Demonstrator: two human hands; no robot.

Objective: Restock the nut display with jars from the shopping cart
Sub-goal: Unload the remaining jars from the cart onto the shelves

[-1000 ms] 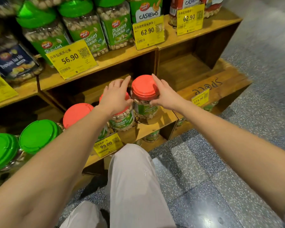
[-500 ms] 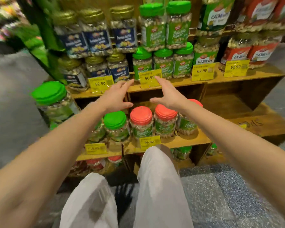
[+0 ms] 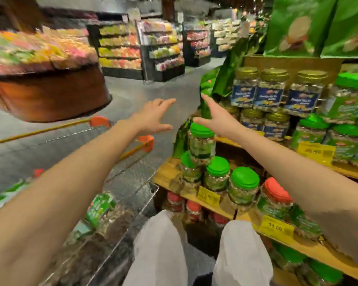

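The left hand [image 3: 153,118] and right hand [image 3: 215,118] reach forward released, fingers spread, holding nothing. A green-labelled jar [image 3: 99,205] lies in the shopping cart [image 3: 130,178] at left, beside the wooden shelf [image 3: 166,175] of green-lidded jars [image 3: 244,179].

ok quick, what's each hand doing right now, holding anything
Left hand: open, fingers spread, holding nothing.
Right hand: open, fingers spread, holding nothing.
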